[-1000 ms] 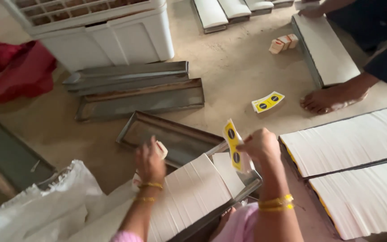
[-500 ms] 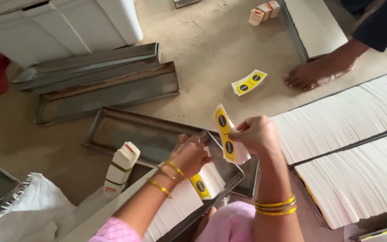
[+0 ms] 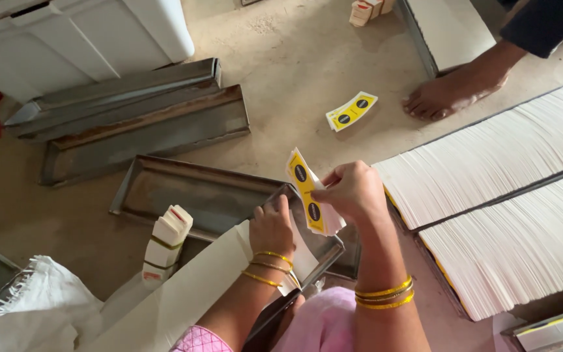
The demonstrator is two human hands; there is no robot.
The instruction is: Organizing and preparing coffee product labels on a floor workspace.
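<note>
Long rows of white paper blanks (image 3: 509,195) in metal trays fill floor at right. Empty metal trays (image 3: 144,124) lie upper left. Co-worker's bare foot (image 3: 451,91) rests near loose yellow label (image 3: 351,111). Right hand (image 3: 354,193), fingers pinched on curved stack of yellow labels (image 3: 309,194), holds it above tray edge. Left hand (image 3: 272,228), fingers closed, grips tray's end; what lies under them cannot be told. Banded bundle (image 3: 167,241) stands left.
</note>
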